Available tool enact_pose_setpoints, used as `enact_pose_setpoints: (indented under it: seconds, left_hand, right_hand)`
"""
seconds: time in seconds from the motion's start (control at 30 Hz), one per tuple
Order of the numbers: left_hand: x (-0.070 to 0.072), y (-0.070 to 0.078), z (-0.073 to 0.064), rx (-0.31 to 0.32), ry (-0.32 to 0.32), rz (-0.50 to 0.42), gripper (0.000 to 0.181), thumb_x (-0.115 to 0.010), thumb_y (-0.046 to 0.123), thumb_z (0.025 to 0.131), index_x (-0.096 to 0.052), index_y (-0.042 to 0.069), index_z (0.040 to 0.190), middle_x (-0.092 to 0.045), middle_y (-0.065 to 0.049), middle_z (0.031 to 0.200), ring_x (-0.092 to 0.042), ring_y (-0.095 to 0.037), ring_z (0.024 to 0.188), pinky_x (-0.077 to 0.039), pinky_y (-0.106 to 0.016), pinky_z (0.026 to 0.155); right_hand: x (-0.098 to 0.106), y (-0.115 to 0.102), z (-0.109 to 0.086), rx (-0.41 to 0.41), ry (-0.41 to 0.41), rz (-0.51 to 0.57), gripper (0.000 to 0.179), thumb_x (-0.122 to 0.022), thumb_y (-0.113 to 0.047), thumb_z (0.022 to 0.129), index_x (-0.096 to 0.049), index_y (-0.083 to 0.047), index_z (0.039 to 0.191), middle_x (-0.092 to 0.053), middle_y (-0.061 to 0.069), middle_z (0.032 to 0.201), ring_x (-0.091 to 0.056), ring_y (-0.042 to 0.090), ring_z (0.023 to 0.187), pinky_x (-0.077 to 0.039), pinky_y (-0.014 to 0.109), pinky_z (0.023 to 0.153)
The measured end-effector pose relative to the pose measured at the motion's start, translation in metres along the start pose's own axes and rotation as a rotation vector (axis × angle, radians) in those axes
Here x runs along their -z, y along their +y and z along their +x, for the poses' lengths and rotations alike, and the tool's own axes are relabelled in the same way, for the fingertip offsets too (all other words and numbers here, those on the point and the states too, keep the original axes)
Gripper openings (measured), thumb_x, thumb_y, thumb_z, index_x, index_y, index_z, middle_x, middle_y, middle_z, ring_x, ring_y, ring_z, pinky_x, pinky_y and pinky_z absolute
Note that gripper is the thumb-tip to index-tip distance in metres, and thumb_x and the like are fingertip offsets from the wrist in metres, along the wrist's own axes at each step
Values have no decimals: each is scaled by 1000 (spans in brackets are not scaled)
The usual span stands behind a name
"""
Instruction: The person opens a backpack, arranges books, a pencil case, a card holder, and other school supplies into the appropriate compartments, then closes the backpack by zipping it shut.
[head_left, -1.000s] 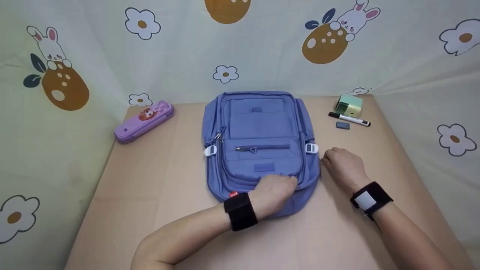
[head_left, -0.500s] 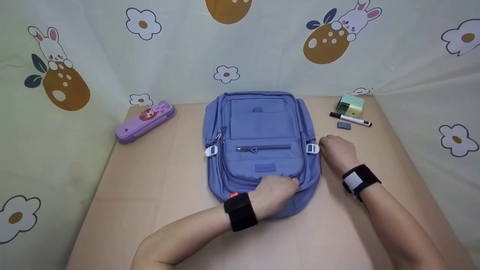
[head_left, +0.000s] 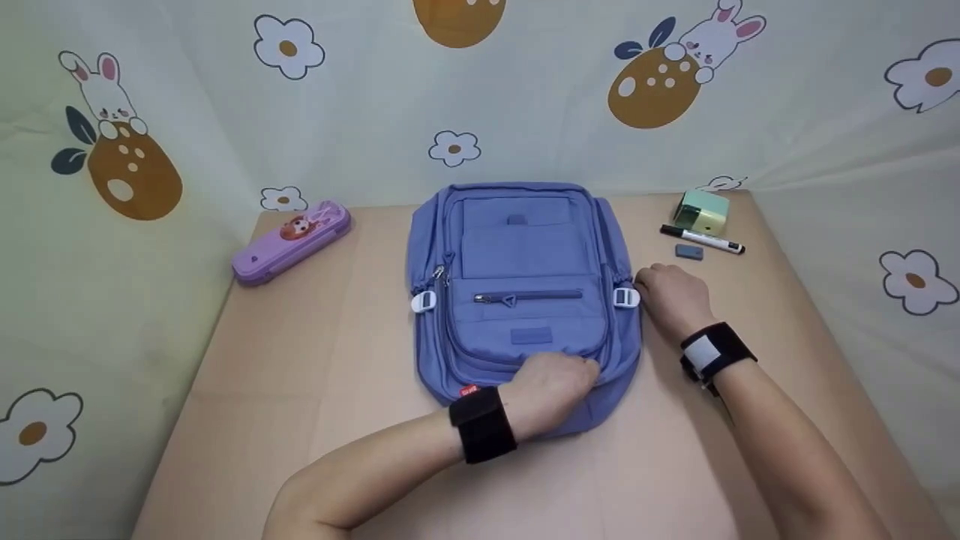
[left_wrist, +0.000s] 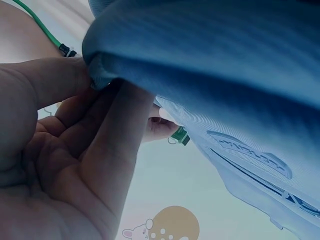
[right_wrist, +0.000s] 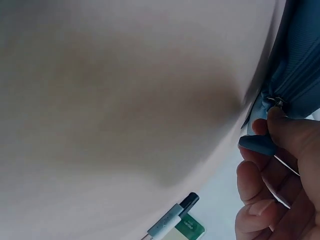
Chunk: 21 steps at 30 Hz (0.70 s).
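Observation:
A blue backpack (head_left: 517,247) lies front side up on the table. My left hand (head_left: 553,394) pinches a fold of its fabric at the lower right of the front; in the left wrist view the thumb and fingers of that hand (left_wrist: 75,145) grip the blue edge. Beside the white buckle (head_left: 626,298) on the bag's right side is my right hand (head_left: 675,300). The right wrist view shows this hand (right_wrist: 285,165) pinching a zipper pull (right_wrist: 257,145), with the metal slider (right_wrist: 276,102) just above the thumb tip.
A purple pencil case (head_left: 291,244) lies at the back left of the table (head_left: 262,420). At the back right are a mint-green box-like item (head_left: 701,211), a black-and-white marker (head_left: 703,239) and a small grey-blue eraser-like block (head_left: 688,252). Patterned curtains (head_left: 360,112) stand around the table.
My right hand has moved up along the bag's right side, from below the buckle to beside it, holding the zipper pull. The left hand keeps its grip in place.

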<state>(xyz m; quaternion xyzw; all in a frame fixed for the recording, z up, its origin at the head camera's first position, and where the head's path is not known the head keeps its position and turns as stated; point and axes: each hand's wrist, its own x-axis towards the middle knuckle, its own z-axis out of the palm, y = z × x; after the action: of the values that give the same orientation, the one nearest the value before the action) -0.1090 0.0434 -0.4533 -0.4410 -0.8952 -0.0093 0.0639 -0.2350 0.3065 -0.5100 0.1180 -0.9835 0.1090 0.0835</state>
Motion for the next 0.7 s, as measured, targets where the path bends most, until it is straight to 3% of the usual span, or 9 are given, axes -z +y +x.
enact_pose_setpoints:
  seconds: [0.37, 0.7]
  left_hand:
    - [2, -1, 1, 7, -45, -27, 10, -69, 7, 90, -62, 13, 92, -67, 1, 82, -66, -17, 70, -53, -33, 49]
    - [0, -2, 1, 4, -12, -23, 8, -68, 8, 91, -63, 13, 90, -68, 0, 81, -66, -17, 70, -53, -33, 48]
  right_hand:
    - [-1, 0, 0, -25, -12, 21, 17, -63, -18, 100, -75, -7, 96, -69, 13, 90, -65, 37, 86, -51, 56, 66]
    - [1, -1, -3, -23, -12, 19, 18, -62, -17, 100, -75, -6, 101, -69, 15, 92, -66, 38, 87, -52, 55, 66]
